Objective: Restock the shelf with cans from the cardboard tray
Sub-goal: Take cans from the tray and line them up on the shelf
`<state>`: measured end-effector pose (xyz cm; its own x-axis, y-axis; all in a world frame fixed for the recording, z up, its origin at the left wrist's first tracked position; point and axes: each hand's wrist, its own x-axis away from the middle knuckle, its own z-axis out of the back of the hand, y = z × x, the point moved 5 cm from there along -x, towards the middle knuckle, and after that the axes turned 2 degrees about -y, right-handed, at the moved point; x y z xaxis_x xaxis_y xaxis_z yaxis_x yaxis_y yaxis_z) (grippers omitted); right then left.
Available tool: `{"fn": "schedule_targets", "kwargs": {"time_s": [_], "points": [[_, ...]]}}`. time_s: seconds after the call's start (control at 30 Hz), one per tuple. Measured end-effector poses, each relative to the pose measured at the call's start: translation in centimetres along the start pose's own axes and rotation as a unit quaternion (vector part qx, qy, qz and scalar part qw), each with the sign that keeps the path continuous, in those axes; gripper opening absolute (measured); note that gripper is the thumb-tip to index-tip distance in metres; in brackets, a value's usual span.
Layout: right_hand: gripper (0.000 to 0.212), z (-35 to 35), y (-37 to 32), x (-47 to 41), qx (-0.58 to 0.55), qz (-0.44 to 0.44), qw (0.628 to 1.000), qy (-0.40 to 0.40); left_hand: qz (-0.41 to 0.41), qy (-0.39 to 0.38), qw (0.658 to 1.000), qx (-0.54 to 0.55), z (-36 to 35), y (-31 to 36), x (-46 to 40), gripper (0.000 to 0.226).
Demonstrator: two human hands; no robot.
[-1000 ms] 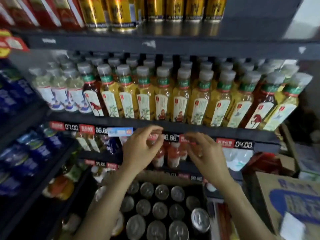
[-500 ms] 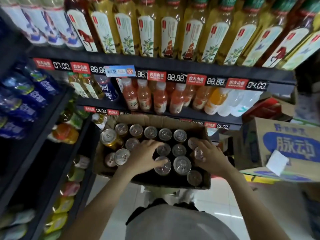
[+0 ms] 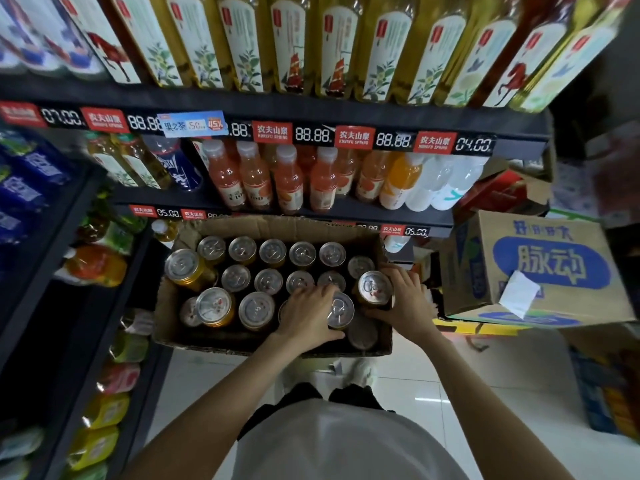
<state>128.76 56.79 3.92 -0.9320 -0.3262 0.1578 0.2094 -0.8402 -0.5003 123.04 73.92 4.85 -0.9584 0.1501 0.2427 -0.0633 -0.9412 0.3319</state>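
A brown cardboard tray (image 3: 242, 225) holds several gold cans with silver tops, below the shelves. My left hand (image 3: 308, 315) curls round one can (image 3: 341, 310) near the tray's front right. My right hand (image 3: 405, 299) grips another can (image 3: 374, 287) at the tray's right side, raised a little above its neighbours. One gold can (image 3: 183, 268) leans tilted at the tray's left edge.
Black shelves (image 3: 311, 109) above the tray carry yellow tea bottles and orange juice bottles (image 3: 256, 174). A cardboard box with blue print (image 3: 540, 268) sits to the right. Shelves with blue and orange packs run along the left. White tiled floor lies below.
My view dropped from the upper shelves to the tray. Both hands came down from the shelf edge into the tray and each closed on a can.
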Motion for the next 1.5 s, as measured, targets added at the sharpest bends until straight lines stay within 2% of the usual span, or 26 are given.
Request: {"fn": "schedule_targets", "kwargs": {"time_s": [0.07,0.13,0.17,0.27,0.37,0.47,0.53,0.6,0.7,0.8,0.9,1.0,1.07,1.17,1.27,1.5], "points": [[0.078,0.9,-0.4,0.0,-0.057,0.006,0.998,0.008,0.024,0.03,0.995,0.088,1.3,-0.3,0.1,0.07],[0.075,3.0,-1.1,0.0,-0.185,-0.002,0.982,0.027,0.061,0.066,0.968,0.234,3.4,-0.9,0.4,0.065],[0.072,4.3,-1.4,0.0,-0.258,-0.015,0.965,0.039,0.079,0.086,0.942,0.316,4.7,-1.1,0.5,0.064],[0.06,8.5,-2.6,-0.6,-0.409,-0.035,0.911,0.053,0.104,0.133,0.834,0.525,9.1,-1.2,0.4,0.072],[0.06,12.2,-4.4,-1.5,-0.479,-0.021,0.877,0.032,0.086,0.184,0.767,0.609,13.6,-1.1,-0.2,0.077],[0.061,15.5,-6.4,-2.4,-0.488,0.005,0.872,0.021,0.059,0.245,0.731,0.634,17.3,-0.8,-1.0,0.075],[0.057,17.7,-7.7,-2.8,-0.485,0.029,0.874,0.015,0.034,0.26,0.738,0.622,20.0,0.1,-1.5,0.08],[0.041,20.2,-8.9,-3.2,-0.476,0.045,0.878,0.021,0.01,0.271,0.761,0.589,23.1,1.3,-1.9,0.083],[0.038,25.0,-11.6,-3.8,-0.438,0.119,0.891,0.02,-0.041,0.295,0.809,0.507,28.4,3.3,-2.3,0.06],[0.043,30.7,-14.2,-4.4,-0.394,0.187,0.899,0.048,-0.092,0.368,0.845,0.376,34.4,5.6,-1.9,0.05],[0.05,36.3,-16.2,-5.2,-0.379,0.237,0.89,0.089,-0.125,0.434,0.852,0.264,39.7,7.8,-1.5,0.053],[0.069,41.3,-18.0,-6.8,-0.363,0.257,0.889,0.112,-0.136,0.482,0.849,0.169,44.4,10.0,-1.7,0.048],[0.075,44.2,-19.1,-8.3,-0.338,0.268,0.892,0.134,-0.143,0.499,0.845,0.128,47.0,11.5,-2.3,0.054],[0.068,48.0,-20.2,-11.1,-0.293,0.271,0.899,0.178,-0.121,0.496,0.855,0.093,50.3,13.4,-4.3,0.064],[0.057,51.2,-20.1,-14.2,-0.252,0.27,0.904,0.217,-0.105,0.488,0.864,0.066,53.3,14.2,-7.7,0.061],[0.076,56.5,-17.8,-20.9,-0.054,0.204,0.931,0.297,-0.089,0.444,0.892,0.013,58.1,16.0,-18.1,0.065]]}}
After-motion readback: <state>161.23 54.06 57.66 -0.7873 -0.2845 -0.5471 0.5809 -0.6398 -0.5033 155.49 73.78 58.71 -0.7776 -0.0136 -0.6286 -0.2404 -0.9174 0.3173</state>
